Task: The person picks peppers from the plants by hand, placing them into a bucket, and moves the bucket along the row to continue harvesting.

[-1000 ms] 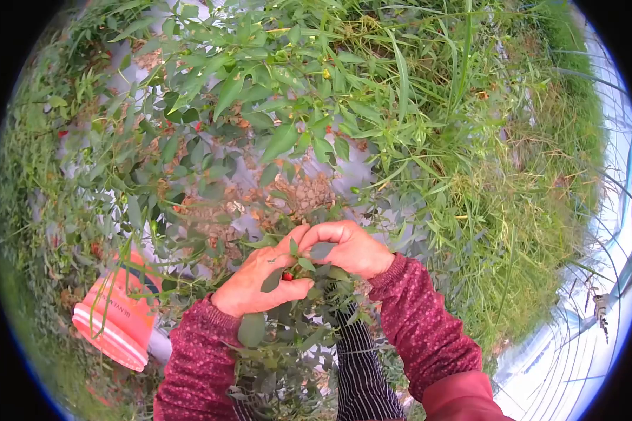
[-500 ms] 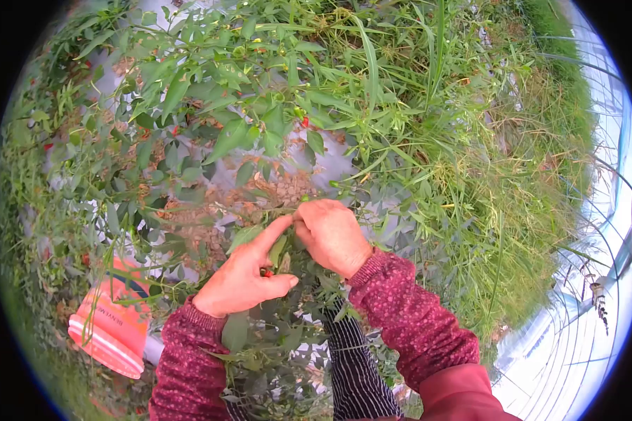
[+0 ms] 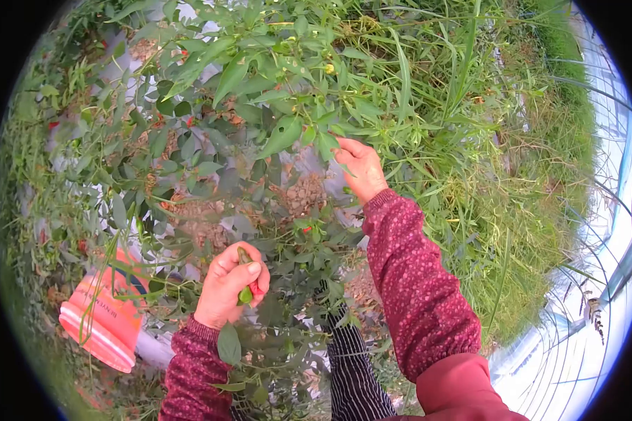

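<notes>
My left hand (image 3: 230, 284) is closed around several chili peppers. A green one (image 3: 245, 295) sticks out below the thumb, and a bit of red (image 3: 257, 288) shows beside the fingers. Farther forward, my right hand (image 3: 360, 168) reaches into a leafy pepper plant (image 3: 286, 133), its fingers drawn together at the foliage. Leaves partly cover those fingertips, so what they pinch is hidden. A small red pepper (image 3: 307, 229) hangs on the plant between my hands.
An orange-pink bucket (image 3: 102, 319) lies tilted among the plants at the left. Tall grass and weeds (image 3: 463, 182) crowd the right side. A striped trouser leg (image 3: 354, 372) stands below the plants. Pale sheeting (image 3: 548, 351) and thin lines run along the far right.
My right hand has moved forward and up, away from my left hand, into higher foliage. My left hand has drawn back slightly and closed around the peppers.
</notes>
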Motion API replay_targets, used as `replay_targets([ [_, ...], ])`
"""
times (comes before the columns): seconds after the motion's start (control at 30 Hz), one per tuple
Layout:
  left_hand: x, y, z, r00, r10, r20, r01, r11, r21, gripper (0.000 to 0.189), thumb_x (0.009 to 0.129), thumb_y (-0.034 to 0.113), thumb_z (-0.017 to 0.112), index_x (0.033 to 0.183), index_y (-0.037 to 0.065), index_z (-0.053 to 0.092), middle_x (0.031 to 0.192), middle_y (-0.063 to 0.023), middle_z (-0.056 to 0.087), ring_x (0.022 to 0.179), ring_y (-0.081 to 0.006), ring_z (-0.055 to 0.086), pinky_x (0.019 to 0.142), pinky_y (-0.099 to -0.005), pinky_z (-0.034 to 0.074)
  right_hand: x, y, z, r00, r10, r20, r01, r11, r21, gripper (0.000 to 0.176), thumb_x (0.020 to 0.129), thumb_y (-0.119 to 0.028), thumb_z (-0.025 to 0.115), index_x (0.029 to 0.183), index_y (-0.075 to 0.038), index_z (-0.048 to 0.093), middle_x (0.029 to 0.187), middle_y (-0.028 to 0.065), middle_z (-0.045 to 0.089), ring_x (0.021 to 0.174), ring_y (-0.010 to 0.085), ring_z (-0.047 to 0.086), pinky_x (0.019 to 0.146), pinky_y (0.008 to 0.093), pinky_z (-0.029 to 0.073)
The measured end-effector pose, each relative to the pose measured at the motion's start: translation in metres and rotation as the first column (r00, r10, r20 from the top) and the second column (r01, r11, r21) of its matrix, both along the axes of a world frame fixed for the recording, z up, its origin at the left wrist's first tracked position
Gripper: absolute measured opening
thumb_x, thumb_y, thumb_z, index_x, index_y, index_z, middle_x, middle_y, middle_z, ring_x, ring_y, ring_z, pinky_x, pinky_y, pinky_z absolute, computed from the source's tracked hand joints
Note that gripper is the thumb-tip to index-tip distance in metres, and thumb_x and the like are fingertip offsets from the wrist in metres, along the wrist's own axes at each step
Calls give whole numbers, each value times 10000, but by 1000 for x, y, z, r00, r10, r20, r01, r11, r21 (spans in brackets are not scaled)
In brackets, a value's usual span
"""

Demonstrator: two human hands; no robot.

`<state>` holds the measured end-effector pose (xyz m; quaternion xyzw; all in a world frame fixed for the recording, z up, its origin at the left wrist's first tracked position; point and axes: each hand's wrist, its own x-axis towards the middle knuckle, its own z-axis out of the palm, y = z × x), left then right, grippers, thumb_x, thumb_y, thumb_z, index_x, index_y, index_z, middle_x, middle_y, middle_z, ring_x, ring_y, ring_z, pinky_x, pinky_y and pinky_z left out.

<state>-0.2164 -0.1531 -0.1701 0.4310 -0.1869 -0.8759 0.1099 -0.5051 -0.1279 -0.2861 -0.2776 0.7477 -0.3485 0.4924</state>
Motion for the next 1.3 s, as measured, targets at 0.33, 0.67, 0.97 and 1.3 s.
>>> replay_targets([
  [0.33, 7, 17, -23, 997, 48, -55, -40, 989, 143, 54, 865, 109, 551, 886, 85, 508, 678, -57, 571, 558, -105, 504, 448, -240, 384, 35, -68, -48, 757, -505, 415, 581, 811, -74, 485, 796, -151, 681, 1227, -195, 462, 1115, -3, 564, 988, 141, 529, 806, 393, 420],
  [0.67, 16, 12, -23, 995, 24, -99, -13, 994, 109, 48, 868, 99, 546, 887, 77, 508, 681, -43, 570, 579, -99, 519, 460, -252, 403, 36, -49, 42, 906, -417, 70, 417, 909, 24, 267, 789, -272, 646, 987, -94, 632, 923, -36, 631, 777, 70, 505, 648, 245, 378],
  [0.97, 26, -1, -4, 983, 64, -170, -31, 981, 192, 58, 853, 105, 554, 874, 80, 506, 686, -63, 580, 630, -162, 590, 489, -276, 472, 13, -24, 93, 921, -206, 331, 104, 948, 300, 365, 829, -301, 595, 1055, -15, 584, 1070, 68, 568, 970, 164, 518, 837, 317, 427],
  [1.3, 35, -18, 36, 973, 7, -229, 4, 999, 51, 103, 836, 55, 579, 922, 83, 529, 709, -22, 607, 579, -94, 599, 431, -201, 384, 38, -15, 146, 891, -176, 419, -30, 897, 440, 177, 841, -166, 563, 903, -5, 601, 965, 102, 630, 860, 209, 612, 700, 409, 552],
])
